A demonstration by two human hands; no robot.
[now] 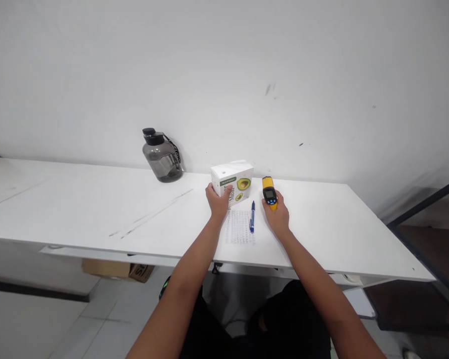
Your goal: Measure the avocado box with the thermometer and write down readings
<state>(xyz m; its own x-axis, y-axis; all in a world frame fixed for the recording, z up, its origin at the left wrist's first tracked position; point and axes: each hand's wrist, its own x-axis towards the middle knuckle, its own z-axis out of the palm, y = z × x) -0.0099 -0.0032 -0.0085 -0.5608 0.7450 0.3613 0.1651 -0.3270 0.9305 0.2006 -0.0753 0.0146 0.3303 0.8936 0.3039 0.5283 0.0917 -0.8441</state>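
My left hand (218,202) grips the near left side of a white box (232,175) printed with avocado pictures and a green label; the thumb lies across its front. To the right, my right hand (278,212) is wrapped round a yellow and black infrared thermometer (270,193), its small screen and blue buttons facing up towards me. Between the two hands a blue pen (252,217) lies on the right part of a sheet with handwritten lines (239,230). The palm side of each hand is hidden.
A large grey see-through water bottle (163,158) with a black lid stands on the white table (78,199), close to the wall. Below the table, a cardboard box (114,268) is on the left, and a dark metal frame (422,204) stands beyond the right end.
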